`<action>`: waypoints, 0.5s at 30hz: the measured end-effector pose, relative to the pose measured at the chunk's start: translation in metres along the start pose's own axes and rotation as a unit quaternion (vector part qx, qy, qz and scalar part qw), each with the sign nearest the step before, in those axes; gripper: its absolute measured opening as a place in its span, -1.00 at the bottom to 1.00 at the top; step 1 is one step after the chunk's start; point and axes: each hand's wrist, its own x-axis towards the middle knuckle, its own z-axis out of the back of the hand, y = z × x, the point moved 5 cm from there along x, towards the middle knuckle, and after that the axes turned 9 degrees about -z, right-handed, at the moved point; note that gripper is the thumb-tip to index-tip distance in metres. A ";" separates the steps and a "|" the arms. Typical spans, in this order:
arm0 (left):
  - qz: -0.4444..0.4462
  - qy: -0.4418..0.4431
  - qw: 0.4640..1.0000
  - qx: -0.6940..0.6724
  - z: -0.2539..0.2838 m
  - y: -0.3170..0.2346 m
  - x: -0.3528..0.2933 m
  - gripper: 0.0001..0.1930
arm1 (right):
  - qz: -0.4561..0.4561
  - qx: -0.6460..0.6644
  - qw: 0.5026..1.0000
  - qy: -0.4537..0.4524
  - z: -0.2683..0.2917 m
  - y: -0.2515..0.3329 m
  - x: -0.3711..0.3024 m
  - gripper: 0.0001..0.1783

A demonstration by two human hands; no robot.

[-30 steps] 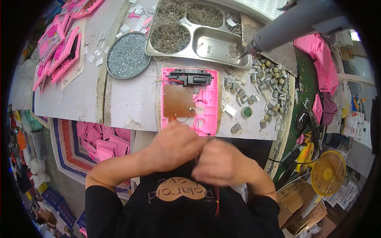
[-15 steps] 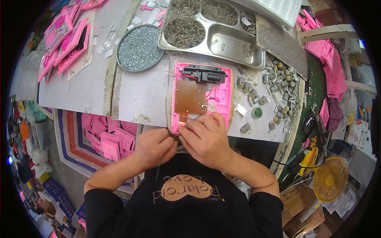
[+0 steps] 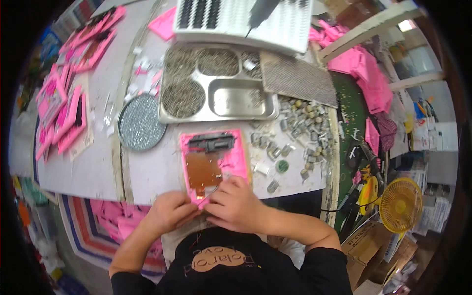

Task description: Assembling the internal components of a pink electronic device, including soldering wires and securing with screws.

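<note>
Pink plastic casing (image 3: pixel 237 162), one: shallow, open side up, at the near edge of the worktop (image 3: pixel 157 172), on the near side of the steel compartment tray (image 3: pixel 216 118). Fitted with black module (image 3: pixel 211 142) across the far end; brown board (image 3: pixel 202 168), flat, toward the left; copper-coloured flap (image 3: pixel 200 193) at the board's near edge.

Left grip (image 3: pixel 169 211): fingers curled, thumb and fingertips drawn together by the casing's near left corner. Right grip (image 3: pixel 233 204): fingers bent over the near right part of the casing, tips close to those opposite. Blurred and masked by knuckles; impossible to tell of anything pinched in either.

Thin reddish strand (image 3: pixel 197 239), one: hanging below both grips, in front of the black shirt (image 3: pixel 223 268).

Handling, by judgement: best done with light fingertip pressure, no palm weight on the board. Advisable to steady the casing against the worktop with one side, leaving fine movements to the other. Strand to be given slack, clear of the rim, against snagging. Flap to be spared creasing.

Adjacent: round grey dish (image 3: pixel 141 149) of silvery pieces, left; scattered grey metal parts (image 3: pixel 297 132), right, best left undisturbed by a passing forearm.
</note>
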 end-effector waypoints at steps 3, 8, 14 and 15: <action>0.016 0.018 1.000 -0.011 0.006 -0.002 0.004 -0.78 | 0.001 0.040 0.997 -0.063 0.074 -0.061 0.015 -0.78; 0.031 0.024 0.999 -0.033 0.005 0.001 0.008 -0.81 | -0.209 -0.125 0.917 -0.317 0.224 -0.213 0.098 -0.83; 0.045 0.021 0.998 -0.050 0.003 0.003 0.007 -0.82 | -0.080 -0.300 0.851 -0.423 0.266 -0.320 0.207 -0.77; 0.059 0.020 0.997 -0.045 0.004 0.002 0.002 -0.81 | -0.078 -0.254 0.862 -0.432 0.257 -0.319 0.226 -0.76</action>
